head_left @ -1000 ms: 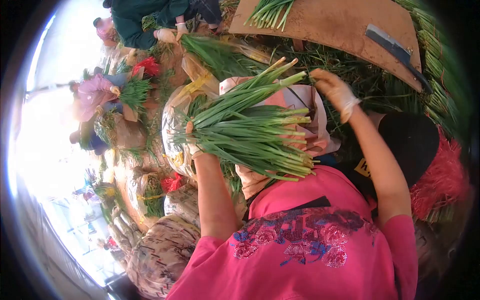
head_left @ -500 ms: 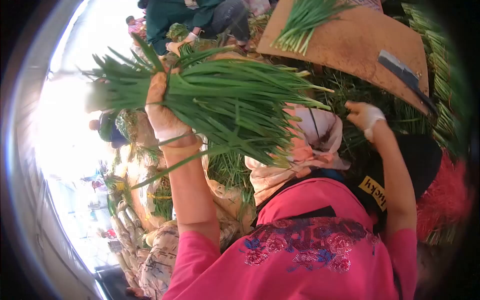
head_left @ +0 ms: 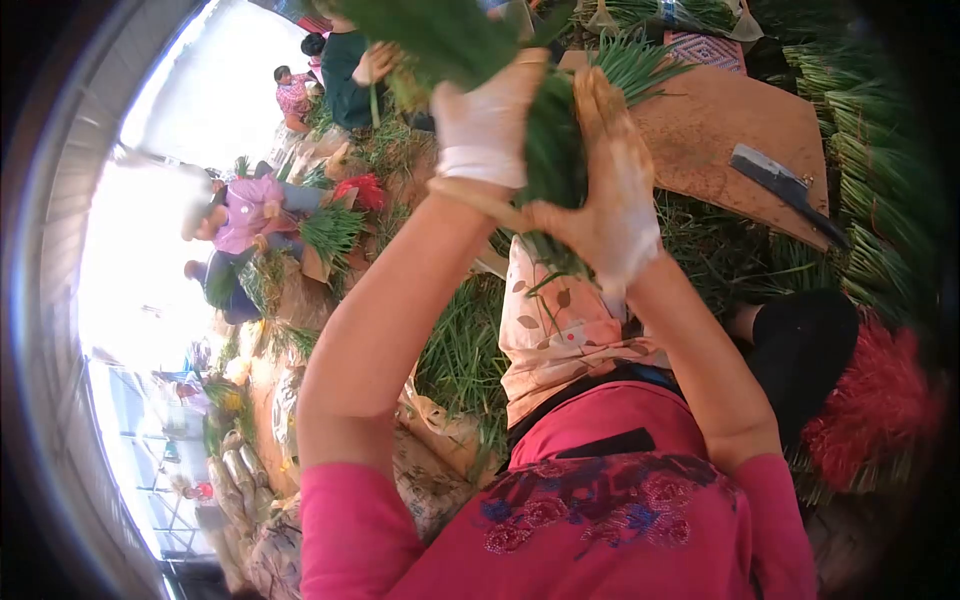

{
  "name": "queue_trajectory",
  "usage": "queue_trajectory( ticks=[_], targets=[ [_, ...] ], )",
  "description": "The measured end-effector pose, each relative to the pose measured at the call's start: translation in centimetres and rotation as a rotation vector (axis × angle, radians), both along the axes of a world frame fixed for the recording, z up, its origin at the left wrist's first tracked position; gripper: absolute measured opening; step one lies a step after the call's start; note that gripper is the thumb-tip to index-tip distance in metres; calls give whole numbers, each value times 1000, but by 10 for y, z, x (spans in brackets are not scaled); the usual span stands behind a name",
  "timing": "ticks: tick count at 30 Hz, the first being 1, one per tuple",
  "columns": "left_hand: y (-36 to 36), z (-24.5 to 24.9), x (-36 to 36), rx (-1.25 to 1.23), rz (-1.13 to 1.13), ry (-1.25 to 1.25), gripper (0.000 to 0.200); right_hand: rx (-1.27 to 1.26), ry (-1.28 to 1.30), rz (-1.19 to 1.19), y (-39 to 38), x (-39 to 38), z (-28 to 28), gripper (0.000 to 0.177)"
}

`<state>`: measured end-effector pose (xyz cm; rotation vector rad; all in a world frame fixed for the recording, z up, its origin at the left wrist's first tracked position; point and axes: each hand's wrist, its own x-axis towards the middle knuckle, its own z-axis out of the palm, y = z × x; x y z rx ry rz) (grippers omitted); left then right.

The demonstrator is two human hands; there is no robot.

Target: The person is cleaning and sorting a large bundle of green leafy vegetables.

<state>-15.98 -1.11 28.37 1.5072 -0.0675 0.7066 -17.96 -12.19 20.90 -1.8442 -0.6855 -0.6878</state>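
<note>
Currently, white-gloved left hand (head_left: 490, 125), grip closed round long-leaved green bundle (head_left: 555, 145). White-gloved right hand (head_left: 614, 195) spread against its side

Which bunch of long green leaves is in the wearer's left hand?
The raised bunch, gripped by the left hand with the right hand spread alongside; the smaller bunch lies on the brown board, and the stacked bunches line the picture's right side.
</note>
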Motion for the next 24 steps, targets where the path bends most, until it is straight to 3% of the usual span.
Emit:
queue_trajectory(
  ticks=[1, 2, 3, 4, 5, 6, 7, 8, 9, 12, 15, 16, 19, 24],
  targets=[
    [-13, -2, 0, 14, -91, 47, 23, 30, -61, -73, 6, 11, -4, 101],
    [-26, 1, -1, 28, -182, 91, 25, 224, -11, 69, 1, 16, 6, 90],
    [-35, 9, -3, 215, -241, 174, 29, 424, 27, 210, -3, 21, 15, 79],
    [-46, 20, -7, 412, -301, 236, 39, 300, -42, 177, -14, 35, 8, 67],
    [-50, 31, -8, 1171, -325, 232, 42, 184, -118, 144, -25, 48, 2, 56],
    [-54, 41, -8, 1830, -300, -41, 44, 61, -193, 64, -39, 59, -9, 47],
    [-60, 44, 0, 1939, -345, -24, 40, -54, -273, -19, -52, 70, -19, 38],
    [-68, 51, 10, 2048, -388, -9, 37, 74, -183, 35, -62, 76, -23, 31],
    [-75, 57, 15, 2076, -398, 13, 37, 202, -96, 88, -69, 82, -24, 25],
    [-95, 54, 34, 2005, -409, 68, 38, 566, 238, 210, -71, 68, -16, 28],
    [-110, 47, 40, 1926, -411, 66, 39, 792, 378, 327, -79, 59, -1, 43],
    [-115, 45, 42, 1903, -405, 58, 40, 907, 584, 381, -80, 47, 10, 48],
    [-128, 40, 48, 1814, -386, 40, 42, 912, 698, 454, -87, 42, 17, 46],
    [-135, 39, 48, 1613, -327, -42, 46, 1045, 741, 423, -117, 93, -20, 46]
  ],
)
